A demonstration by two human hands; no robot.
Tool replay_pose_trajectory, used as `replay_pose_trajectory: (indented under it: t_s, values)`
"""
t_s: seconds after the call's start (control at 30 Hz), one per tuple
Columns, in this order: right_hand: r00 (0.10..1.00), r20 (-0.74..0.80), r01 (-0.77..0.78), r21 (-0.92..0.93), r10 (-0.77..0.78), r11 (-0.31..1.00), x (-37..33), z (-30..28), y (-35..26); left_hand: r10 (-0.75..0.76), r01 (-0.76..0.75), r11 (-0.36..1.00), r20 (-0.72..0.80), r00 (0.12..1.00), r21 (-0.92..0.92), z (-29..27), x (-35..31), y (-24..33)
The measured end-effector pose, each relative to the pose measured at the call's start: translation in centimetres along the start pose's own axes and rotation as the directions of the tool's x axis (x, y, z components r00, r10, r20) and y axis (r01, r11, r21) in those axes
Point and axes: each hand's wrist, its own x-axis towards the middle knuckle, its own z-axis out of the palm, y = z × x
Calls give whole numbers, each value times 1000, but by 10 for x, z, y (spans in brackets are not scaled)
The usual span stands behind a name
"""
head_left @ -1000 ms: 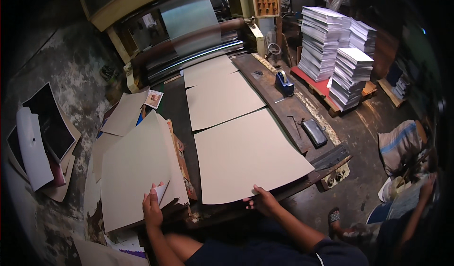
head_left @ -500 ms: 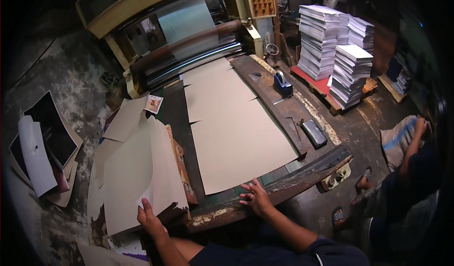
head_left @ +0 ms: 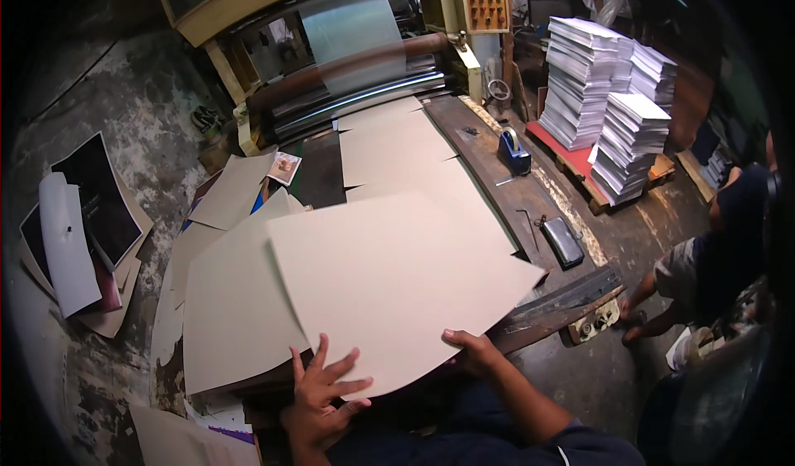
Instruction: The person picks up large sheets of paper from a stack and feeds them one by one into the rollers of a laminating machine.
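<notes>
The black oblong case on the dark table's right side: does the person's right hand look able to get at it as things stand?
Probably yes: the black oblong case lies uncovered, though the right hand would likely first have to release the large rectangular beige sheet.

One raised sheet [head_left: 397, 284] and one tape dispenser [head_left: 514, 155] show

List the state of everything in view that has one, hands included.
Large beige sheet, askew, near edge gripped
Right hand, closed on that edge, thumb on top
Left hand, open, fingers spread
Row of sheets, lying in line
Steel roller, turning or stopped: cannot tell
Black case, closed
Tape dispenser, upright
White paper piles, stacked
</notes>
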Motion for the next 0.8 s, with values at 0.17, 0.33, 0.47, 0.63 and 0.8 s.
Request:
replay_pose_trajectory:
  t_s: [0.17,0.33,0.47,0.63,0.8]
  values:
    - [994,-8,-108,45,109,993,-15,-34,41,1,37,984,-216,976,173,-25,6,-52]
    - [985,16,-168,-79,170,983,-54,-46,68,-179,164,983,-256,950,-78,-35,4,-78]
    - [971,-39,-239,-115,236,964,-77,-52,82,-333,270,932,-274,902,-242,-29,0,-92]
    - [975,-70,-219,-143,211,965,-93,-46,81,-323,254,935,-301,897,-247,-24,1,-94]
    - [976,-94,-201,-57,195,978,-71,-38,77,-317,251,942,-349,882,-222,-24,-1,-95]
